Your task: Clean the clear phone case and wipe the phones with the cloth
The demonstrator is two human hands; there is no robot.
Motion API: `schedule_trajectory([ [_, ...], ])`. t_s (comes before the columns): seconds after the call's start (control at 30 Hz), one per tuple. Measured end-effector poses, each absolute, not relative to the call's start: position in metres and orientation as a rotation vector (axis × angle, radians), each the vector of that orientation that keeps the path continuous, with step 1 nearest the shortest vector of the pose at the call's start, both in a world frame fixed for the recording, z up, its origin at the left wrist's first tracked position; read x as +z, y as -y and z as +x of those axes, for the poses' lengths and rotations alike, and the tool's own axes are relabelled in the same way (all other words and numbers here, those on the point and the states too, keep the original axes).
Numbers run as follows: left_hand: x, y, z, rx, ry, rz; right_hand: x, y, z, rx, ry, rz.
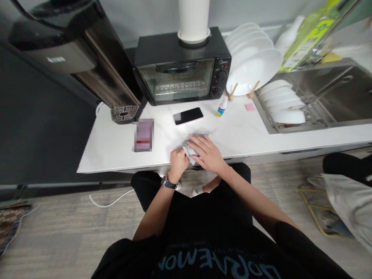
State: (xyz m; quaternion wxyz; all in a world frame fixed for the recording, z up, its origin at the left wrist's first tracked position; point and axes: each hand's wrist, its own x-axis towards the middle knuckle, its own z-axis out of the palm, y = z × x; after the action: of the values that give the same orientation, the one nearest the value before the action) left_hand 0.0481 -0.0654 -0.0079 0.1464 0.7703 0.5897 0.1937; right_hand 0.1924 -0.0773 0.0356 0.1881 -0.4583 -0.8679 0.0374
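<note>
My left hand (178, 162), with a dark watch on its wrist, is closed at the counter's front edge, against the left side of a crumpled white tissue (188, 153). What its fingers grip is hidden. Over the tissue lies my right hand (209, 155), fingers extended across it and thumb apart below, with the tissue between them. Something greyish shows in the tissue's folds, too covered to name. Beyond my hands, a smartphone (188, 116) lies screen up. A small spray bottle (222, 107) with a blue and yellow label stands to its right.
A blurred-out pinkish item (143, 135) lies left on the white counter (110, 155). Behind are a water dispenser (87, 58), a toaster oven (183, 73) and racked white plates (255, 69). A sink (334, 93) holding dishes is at right; another person's clothing (348, 201) shows below.
</note>
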Motion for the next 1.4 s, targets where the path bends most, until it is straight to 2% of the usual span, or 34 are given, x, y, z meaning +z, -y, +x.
schedule_trajectory([
  [0.4,0.008,0.071,0.057,0.714,-1.615,2.200,0.027,0.073,0.220,-0.031,2.194,-1.541],
  [0.7,-0.008,0.072,0.053,0.659,-1.742,2.235,0.001,0.076,0.212,0.090,2.235,-1.321],
  [1.03,-0.007,0.078,0.057,0.675,-1.776,2.258,0.024,0.063,0.185,0.060,2.292,-1.294],
  [1.4,0.006,0.083,0.061,0.819,-1.667,2.256,0.023,0.063,0.211,-0.047,2.202,-1.355],
])
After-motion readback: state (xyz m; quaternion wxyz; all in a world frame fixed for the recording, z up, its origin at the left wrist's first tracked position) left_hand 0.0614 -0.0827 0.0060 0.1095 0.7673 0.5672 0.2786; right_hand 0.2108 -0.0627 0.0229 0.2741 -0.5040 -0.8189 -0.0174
